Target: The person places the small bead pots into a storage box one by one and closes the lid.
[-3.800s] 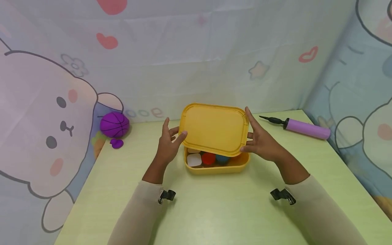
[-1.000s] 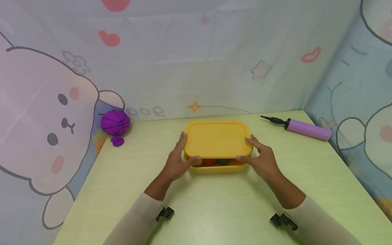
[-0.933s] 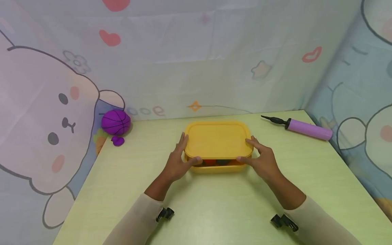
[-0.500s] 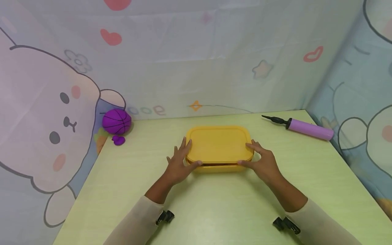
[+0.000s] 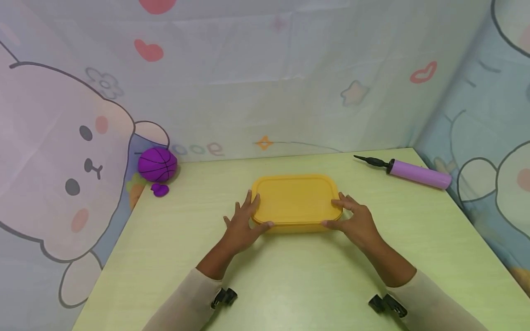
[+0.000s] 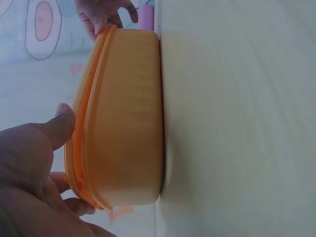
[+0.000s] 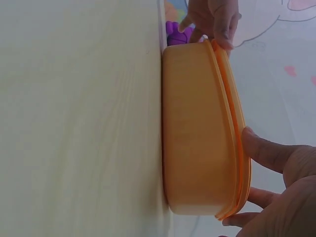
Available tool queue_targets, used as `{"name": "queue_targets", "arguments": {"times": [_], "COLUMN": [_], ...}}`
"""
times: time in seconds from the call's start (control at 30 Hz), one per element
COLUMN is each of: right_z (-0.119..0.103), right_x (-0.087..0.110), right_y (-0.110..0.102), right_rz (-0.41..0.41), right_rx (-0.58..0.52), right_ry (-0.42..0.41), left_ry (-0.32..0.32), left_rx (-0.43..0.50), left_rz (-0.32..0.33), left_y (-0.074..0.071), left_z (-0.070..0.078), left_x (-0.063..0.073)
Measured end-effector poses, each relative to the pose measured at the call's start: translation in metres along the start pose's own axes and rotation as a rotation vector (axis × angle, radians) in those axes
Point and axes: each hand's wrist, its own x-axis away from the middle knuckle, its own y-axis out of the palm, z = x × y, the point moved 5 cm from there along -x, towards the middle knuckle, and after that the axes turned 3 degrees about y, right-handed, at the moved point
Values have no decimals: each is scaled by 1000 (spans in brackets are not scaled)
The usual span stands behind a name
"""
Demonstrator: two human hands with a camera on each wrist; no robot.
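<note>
A yellow lid lies over a yellow plastic box in the middle of the table. The left hand holds the lid's left end, thumb at the near edge and fingers spread along the side. At the right end, the right hand grips the lid with thumb in front and fingertips on its side rim. In the left wrist view a narrow gap shows between the lid and the box wall. The right wrist view shows a similar slit above the box wall. The box's contents are hidden.
A purple basketball and a small purple rubber duck sit at the table's back left. Toward the back right lies a purple hand pump with a black nozzle. A printed cloth hangs behind the table.
Both hands have brought the tilted lid down onto the box, covering the items that showed inside. The front gap has narrowed from half a second ago. Ball, duck and pump have stayed put.
</note>
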Motion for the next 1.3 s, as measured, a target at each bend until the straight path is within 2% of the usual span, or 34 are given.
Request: {"name": "queue_targets", "arguments": {"times": [0.33,0.73,1.07,1.17,1.3], "right_z": [7,7,7,10,10], "right_x": [-3,-4,-5,-2,3], "right_y": [2,2,4,2,-4], "right_rz": [6,-9,-40,-51,-41], "right_rx": [23,41,48,110,280], "right_ry": [-32,-47,-50,-74,-141], "left_ry": [-30,-56,-41,-56,-106], "left_rx": [-45,-205,-347,-416,-530], "left_rz": [1,-8,-61,-56,-7], "left_y": [0,0,-2,-2,-9], "left_z": [-1,-1,-2,-3,-2], "left_x": [3,2,5,8,14]}}
